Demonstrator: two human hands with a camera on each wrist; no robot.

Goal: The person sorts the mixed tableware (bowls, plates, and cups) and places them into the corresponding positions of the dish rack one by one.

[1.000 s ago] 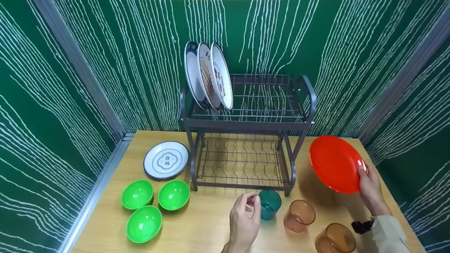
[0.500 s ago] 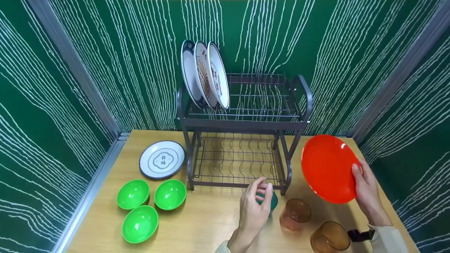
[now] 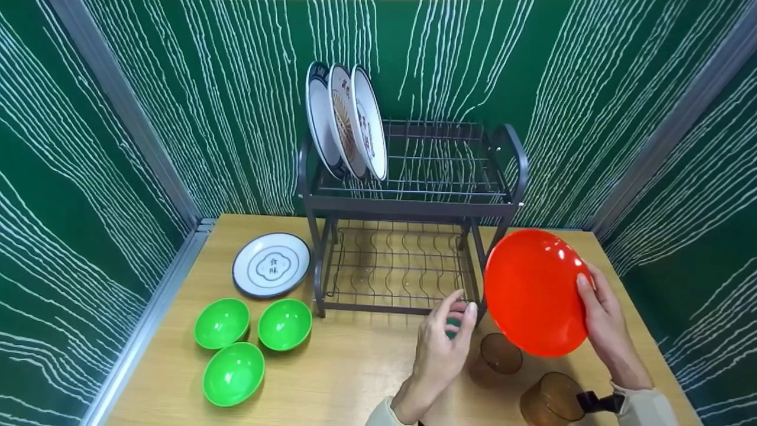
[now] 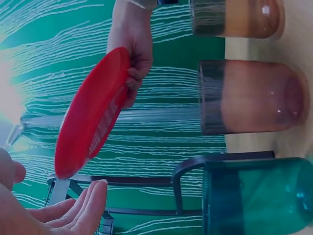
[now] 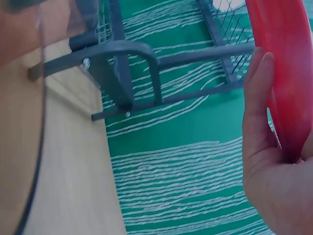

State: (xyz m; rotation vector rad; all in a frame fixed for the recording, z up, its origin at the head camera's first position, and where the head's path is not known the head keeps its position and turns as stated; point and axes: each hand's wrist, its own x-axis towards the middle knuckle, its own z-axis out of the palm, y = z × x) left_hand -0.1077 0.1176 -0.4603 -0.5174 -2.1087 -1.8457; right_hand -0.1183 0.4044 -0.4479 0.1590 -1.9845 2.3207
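My right hand grips a red plate by its right edge and holds it tilted above the table. In the right wrist view the thumb and fingers pinch the plate at its rim. My left hand hovers to the left of the plate with its fingers loosely bent and nothing in them. It hides most of a teal cup in the head view; the left wrist view shows this cup whole-sided near the fingers. Two amber cups, one nearer the plate and one closer to me, stand below it.
A dark two-tier dish rack stands at the back, with three patterned plates upright at its upper left. Left of it lie a white plate and three green bowls. Green walls enclose the table.
The red plate has moved left in my right hand, towards the left hand. My left hand has shifted right and away from me, now covering most of the teal cup.
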